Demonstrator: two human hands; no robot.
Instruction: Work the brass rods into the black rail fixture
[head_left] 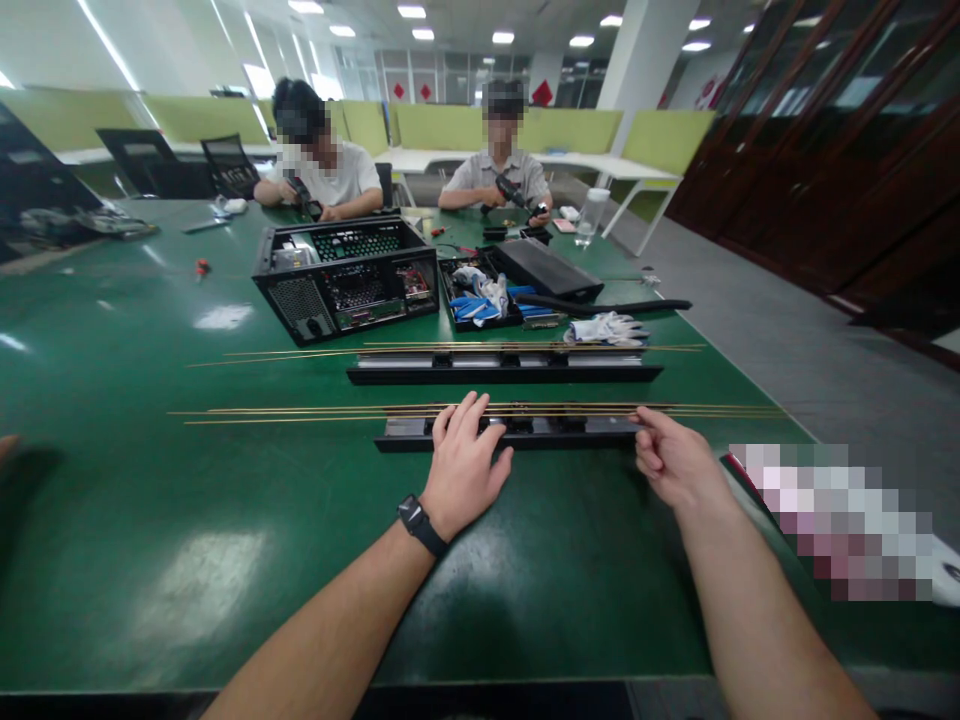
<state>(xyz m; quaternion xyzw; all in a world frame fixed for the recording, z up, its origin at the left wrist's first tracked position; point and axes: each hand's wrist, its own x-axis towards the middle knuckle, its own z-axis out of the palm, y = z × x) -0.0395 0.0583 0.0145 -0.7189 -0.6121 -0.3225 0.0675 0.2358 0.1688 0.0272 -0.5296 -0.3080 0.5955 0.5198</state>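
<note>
Across the table lies a long black channel (600, 440) with a silver inner face and dark blocks along it. Several thin gold rods (285, 411) run over its top and stick out past both ends. My left hand (466, 465), with a black watch (421, 525) on the wrist, rests over the middle of the channel, fingers stretched out across the rods. At the channel's right end my right hand (679, 458) is closed, thumb and index fingertip pinching at a rod. Behind it a second black channel (502, 375) lies parallel, also with gold rods along it.
An opened black computer case (345, 280) stands beyond the channels. Beside it are a black tray (491, 320) of gloves, a dark panel (547, 268) and white gloves (607, 330). Two people sit opposite, holding power drills. A clear bottle (592, 217) stands far right.
</note>
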